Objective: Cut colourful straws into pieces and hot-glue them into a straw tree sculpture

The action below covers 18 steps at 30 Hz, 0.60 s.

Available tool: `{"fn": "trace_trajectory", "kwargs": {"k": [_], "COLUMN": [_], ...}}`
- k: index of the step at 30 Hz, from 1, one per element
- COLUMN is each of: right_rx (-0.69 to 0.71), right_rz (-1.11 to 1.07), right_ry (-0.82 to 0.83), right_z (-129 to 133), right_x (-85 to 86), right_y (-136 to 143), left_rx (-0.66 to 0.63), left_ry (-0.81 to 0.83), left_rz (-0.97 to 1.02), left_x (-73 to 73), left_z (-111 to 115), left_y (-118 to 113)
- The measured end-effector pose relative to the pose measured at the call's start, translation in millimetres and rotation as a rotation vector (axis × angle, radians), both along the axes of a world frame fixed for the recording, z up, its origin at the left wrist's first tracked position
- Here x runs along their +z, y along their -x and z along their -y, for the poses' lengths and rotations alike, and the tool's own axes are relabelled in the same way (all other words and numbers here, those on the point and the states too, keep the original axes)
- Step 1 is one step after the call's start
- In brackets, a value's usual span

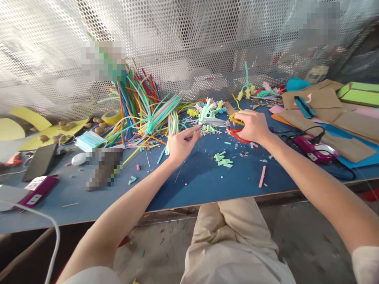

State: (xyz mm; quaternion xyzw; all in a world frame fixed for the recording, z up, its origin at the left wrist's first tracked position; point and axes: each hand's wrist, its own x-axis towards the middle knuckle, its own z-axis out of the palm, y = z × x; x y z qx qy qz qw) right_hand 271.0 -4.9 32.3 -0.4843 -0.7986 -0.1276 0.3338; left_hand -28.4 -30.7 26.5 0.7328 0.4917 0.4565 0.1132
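Observation:
My right hand (251, 124) is wrapped round a pair of scissors (217, 122) with one yellow and one red handle loop. Their blades point left, toward the fingertips of my left hand (183, 142). Thumb and finger of that left hand are pinched together at the blade tips; what lies between them is too small to make out. Pale green fuzzy pipe cleaner pieces (207, 109) show just above the blades. Short cut green pieces (223, 159) lie on the blue tabletop (195, 183) nearer to me.
A big bundle of coloured pipe cleaners (161, 114) stands to the left behind my left hand. Further left are a face mask (89, 141) and yellow tape (111, 116). At right lie brown cardboard sheets (314, 94), a teal cutter (304, 107) and a purple power strip (316, 149).

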Motion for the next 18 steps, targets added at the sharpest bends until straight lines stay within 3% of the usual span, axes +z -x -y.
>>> {"fn": "trace_trajectory", "kwargs": {"k": [8,18], "right_rx": [0.012,-0.027], "right_rz": [-0.025,0.029], "right_ry": [0.071,0.034], "right_z": [6,10], "right_x": [2.8,5.9], "right_y": [8,9], "left_rx": [0.025,0.064], "left_ry": [-0.011,-0.065], "left_rz": [0.001,-0.044], "left_x": [-3.0,-5.7], "left_z": [-3,-7], "left_y": [2,5]}}
